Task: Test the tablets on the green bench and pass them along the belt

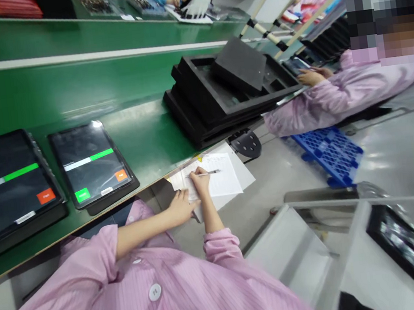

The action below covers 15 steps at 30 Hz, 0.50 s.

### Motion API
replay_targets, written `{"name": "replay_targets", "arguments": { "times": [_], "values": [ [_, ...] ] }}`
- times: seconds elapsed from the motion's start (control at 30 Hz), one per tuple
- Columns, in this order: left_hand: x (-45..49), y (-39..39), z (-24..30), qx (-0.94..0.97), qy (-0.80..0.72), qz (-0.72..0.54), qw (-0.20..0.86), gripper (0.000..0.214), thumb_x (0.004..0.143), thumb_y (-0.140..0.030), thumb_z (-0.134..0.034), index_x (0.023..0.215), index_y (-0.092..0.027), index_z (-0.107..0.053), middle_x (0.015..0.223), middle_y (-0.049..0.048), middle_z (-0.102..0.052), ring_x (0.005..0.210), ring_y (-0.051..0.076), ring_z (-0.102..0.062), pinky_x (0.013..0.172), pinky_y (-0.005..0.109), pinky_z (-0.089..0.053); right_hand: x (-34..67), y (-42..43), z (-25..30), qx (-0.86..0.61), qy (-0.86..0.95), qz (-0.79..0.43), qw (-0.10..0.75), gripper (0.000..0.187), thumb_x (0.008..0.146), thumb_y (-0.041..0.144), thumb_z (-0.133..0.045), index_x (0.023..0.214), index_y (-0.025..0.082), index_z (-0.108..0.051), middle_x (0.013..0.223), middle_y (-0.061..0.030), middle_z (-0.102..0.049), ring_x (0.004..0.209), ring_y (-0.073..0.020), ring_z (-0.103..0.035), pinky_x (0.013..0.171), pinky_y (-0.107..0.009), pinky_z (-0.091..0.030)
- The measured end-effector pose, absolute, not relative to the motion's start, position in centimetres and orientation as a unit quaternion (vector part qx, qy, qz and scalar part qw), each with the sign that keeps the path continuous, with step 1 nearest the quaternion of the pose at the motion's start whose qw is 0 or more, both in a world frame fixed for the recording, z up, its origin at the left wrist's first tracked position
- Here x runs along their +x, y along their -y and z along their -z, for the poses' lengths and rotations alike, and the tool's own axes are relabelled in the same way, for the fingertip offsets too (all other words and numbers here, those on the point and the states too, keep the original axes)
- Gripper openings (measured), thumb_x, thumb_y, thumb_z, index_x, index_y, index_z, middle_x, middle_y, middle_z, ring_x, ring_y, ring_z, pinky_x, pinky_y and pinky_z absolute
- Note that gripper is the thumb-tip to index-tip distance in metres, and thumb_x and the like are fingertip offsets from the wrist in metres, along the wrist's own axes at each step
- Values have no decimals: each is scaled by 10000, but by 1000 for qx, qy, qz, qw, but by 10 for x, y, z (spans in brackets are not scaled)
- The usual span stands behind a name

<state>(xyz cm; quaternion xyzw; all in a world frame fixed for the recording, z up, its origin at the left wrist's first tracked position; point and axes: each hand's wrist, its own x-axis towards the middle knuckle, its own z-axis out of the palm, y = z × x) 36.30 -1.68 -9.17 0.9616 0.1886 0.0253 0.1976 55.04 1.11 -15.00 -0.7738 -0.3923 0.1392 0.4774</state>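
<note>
My right hand (pixel 199 180) is closed around a pen (pixel 210 172) whose tip rests on a printed white sheet (pixel 220 176). My left hand (pixel 181 207) lies flat with fingers stretched out, pressing on the lower left part of the paper stack (pixel 245 173). The papers sit just off the edge of the green conveyor belt (pixel 144 137). Both forearms come out of pink striped sleeves.
Two tablets (pixel 90 161) (pixel 7 184) with lit screens lie on the belt at left. A stack of black foam trays (pixel 222 95) sits on the belt at right. A person in a pink coat (pixel 335 94) works beside it. A blue pallet (pixel 329 152) lies on the floor.
</note>
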Motion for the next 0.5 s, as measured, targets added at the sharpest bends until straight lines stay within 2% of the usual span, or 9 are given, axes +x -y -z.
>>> {"name": "replay_targets", "arguments": {
  "times": [0.1,0.17,0.2,0.3,0.37,0.5],
  "values": [
    [285,14,50,965,-117,-98,215,419,966,-326,-550,1382,-275,-565,1210,88,-700,1021,203,-678,892,324,-505,553,-12,150,-769,377,-124,501,243,644,304,-566,510,240,-374,488,77,-362,532,-113,-348,539,-263,-303],
    [211,10,28,953,-173,-189,163,361,990,-245,-459,1310,-298,-618,1123,42,-735,1013,175,-670,896,316,-481,554,-14,151,-767,358,-112,521,241,638,298,-572,503,240,-380,482,74,-367,528,-116,-349,539,-270,-296],
    [171,8,19,932,-252,-234,114,334,982,-231,-459,1241,-292,-660,1061,37,-749,977,181,-672,888,329,-471,554,-14,152,-766,346,-104,532,236,633,291,-575,501,241,-386,479,71,-371,524,-118,-347,537,-275,-290],
    [61,6,3,780,-534,-312,-93,257,948,-278,-520,1108,-214,-709,975,84,-756,903,238,-651,866,385,-430,554,-17,157,-766,305,-74,562,220,636,272,-577,501,245,-405,472,62,-380,517,-126,-343,539,-291,-277],
    [10,7,1,681,-636,-320,-172,336,946,-362,-512,1151,-160,-687,1027,129,-748,961,284,-616,891,417,-399,555,-19,163,-767,278,-61,575,207,632,252,-582,505,246,-419,466,55,-399,504,-134,-355,534,-300,-278],
    [-21,6,10,654,-692,-265,-150,498,957,-454,-436,1317,-148,-594,1074,136,-741,1070,313,-552,1014,481,-287,557,-23,172,-762,237,-48,601,222,644,264,-599,528,258,-410,429,57,-416,428,-147,-400,482,-304,-308]
  ]
}}
